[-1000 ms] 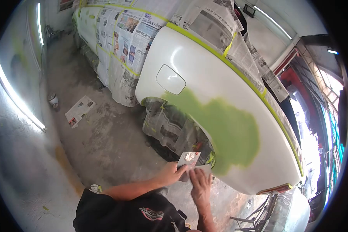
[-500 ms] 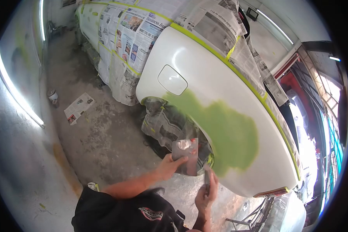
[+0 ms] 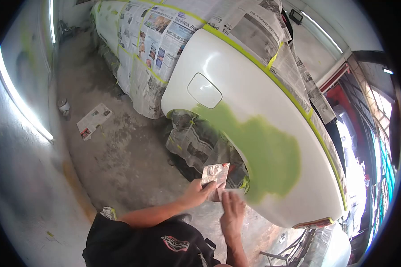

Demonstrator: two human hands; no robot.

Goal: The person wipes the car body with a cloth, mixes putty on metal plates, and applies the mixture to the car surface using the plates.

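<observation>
The right hand [image 3: 233,218] has swung its gripped spreader [image 3: 232,192] to the smeared plate [image 3: 222,176] the left hand [image 3: 197,195] pinches, seemingly for steadiness.

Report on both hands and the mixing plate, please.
Left hand gripping mixing plate, pale paste near its far end. Right hand holding flat spreader by plate's near end, contact unclear. Nothing visibly in the way.

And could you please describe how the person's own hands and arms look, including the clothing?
The left hand and right hand are gloveless, and no watch shows. The forearms are uncovered. The person wears a black top with a white-and-red logo.
</observation>
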